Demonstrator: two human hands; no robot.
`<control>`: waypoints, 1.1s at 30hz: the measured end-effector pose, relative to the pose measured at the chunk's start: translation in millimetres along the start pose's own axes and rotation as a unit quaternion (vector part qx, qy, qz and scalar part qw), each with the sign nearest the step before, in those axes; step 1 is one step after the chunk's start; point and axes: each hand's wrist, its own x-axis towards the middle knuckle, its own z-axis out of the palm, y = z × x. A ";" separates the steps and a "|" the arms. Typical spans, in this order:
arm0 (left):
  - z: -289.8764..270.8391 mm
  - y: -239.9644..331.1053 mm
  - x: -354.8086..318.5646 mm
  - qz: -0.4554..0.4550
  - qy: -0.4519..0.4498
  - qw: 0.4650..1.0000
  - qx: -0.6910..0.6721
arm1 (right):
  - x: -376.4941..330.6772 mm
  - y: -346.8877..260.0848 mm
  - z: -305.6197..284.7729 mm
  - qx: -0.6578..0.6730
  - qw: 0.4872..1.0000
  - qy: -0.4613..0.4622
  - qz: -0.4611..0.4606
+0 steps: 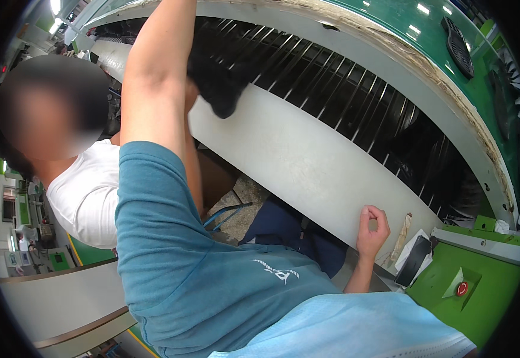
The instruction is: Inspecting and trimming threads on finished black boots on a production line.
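My left arm (155, 77), in a teal sleeve, reaches up past the frame's top edge, so its hand is out of sight. Over the near edge of the long pale ledge (308, 161) is my right hand (373, 231); its fingers curl toward the thumb in a small ring with nothing visible inside. Beside my left forearm, a dark, shoe-like black piece (219, 89) stands above the ledge. Part of a co-worker's hand (192, 94) shows right at it, though the grip is mostly hidden behind my arm.
A co-worker in a white shirt (90, 203) sits close on the left. Metal rods (331, 92) run beyond the ledge, with dark items among them. A black sole (457, 48) lies on the green surface. At right are a black object on paper (412, 262) and a red button (462, 289).
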 end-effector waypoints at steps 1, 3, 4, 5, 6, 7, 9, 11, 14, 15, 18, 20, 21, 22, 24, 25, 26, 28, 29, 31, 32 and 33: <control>-7.5 5.8 -5.8 0.032 0.098 0.994 0.029 | 0.2 1.1 0.1 -0.004 1.000 -0.001 -0.002; -35.6 19.8 -18.4 0.021 0.109 0.994 0.005 | -0.3 3.2 -0.4 0.009 1.000 -0.006 -0.007; -55.1 27.0 -25.3 0.013 0.119 0.993 -0.019 | -0.8 3.9 -0.8 0.005 1.000 -0.008 -0.008; -69.5 37.0 -37.9 -0.027 0.139 0.989 -0.045 | -1.1 4.2 -0.7 0.006 1.000 -0.009 -0.008; -88.9 45.5 -51.1 -0.031 0.140 0.989 -0.039 | -1.2 3.8 -0.6 0.007 1.000 -0.011 -0.008; -108.0 54.2 -65.7 -0.026 0.168 0.983 -0.064 | -1.0 2.0 -0.2 0.004 1.000 -0.018 -0.009; -148.3 68.6 -102.3 -0.011 0.176 0.972 -0.155 | 2.5 -6.2 0.8 0.029 0.999 -0.034 -0.012; -186.5 79.8 -144.9 -0.010 0.148 0.958 -0.246 | 11.4 -23.3 2.5 0.041 0.995 -0.075 -0.048; -233.9 88.8 -213.0 -0.054 0.045 0.921 -0.383 | 39.8 -64.8 8.5 0.094 0.975 -0.150 -0.136; -243.5 91.5 -234.5 -0.078 -0.006 0.899 -0.432 | 51.7 -80.8 11.4 0.091 0.968 -0.158 -0.172; -254.9 96.9 -290.3 -0.127 -0.151 0.850 -0.488 | 84.4 -127.6 33.2 0.150 0.945 -0.176 -0.230; -247.7 101.2 -324.5 -0.136 -0.305 0.778 -0.532 | 104.4 -147.9 55.9 0.163 0.928 -0.208 -0.262; -241.0 102.5 -336.9 -0.097 -0.328 0.777 -0.528 | 110.0 -153.6 68.8 0.212 0.916 -0.254 -0.224; -233.3 102.9 -348.4 -0.060 -0.350 0.774 -0.523 | 113.3 -156.2 81.7 0.251 0.901 -0.302 -0.187; -219.0 101.2 -365.2 -0.034 -0.370 0.766 -0.525 | 114.0 -154.7 96.3 0.157 0.901 -0.390 -0.107; -213.2 98.9 -372.7 -0.013 -0.374 0.792 -0.482 | 114.0 -152.2 105.8 0.235 0.891 -0.375 -0.099; -205.6 95.4 -376.3 -0.097 -0.384 0.743 -0.540 | 112.2 -149.0 113.1 0.314 0.876 -0.355 -0.091; -194.6 88.3 -387.7 -0.116 -0.321 0.760 -0.553 | 109.7 -142.7 124.2 0.317 0.876 -0.352 -0.093; -191.7 82.5 -395.5 -0.163 -0.270 0.767 -0.559 | 106.2 -139.3 127.5 0.298 0.896 -0.314 -0.096; -186.9 70.3 -411.9 -0.249 -0.159 0.770 -0.566 | 104.5 -135.4 137.0 0.303 0.912 -0.258 -0.102; -186.1 62.8 -422.4 -0.295 -0.122 0.750 -0.579 | 104.2 -133.1 141.0 0.302 0.911 -0.262 -0.104; -185.5 56.8 -432.0 -0.339 -0.082 0.728 -0.590 | 102.7 -131.6 144.9 0.329 0.908 -0.242 -0.097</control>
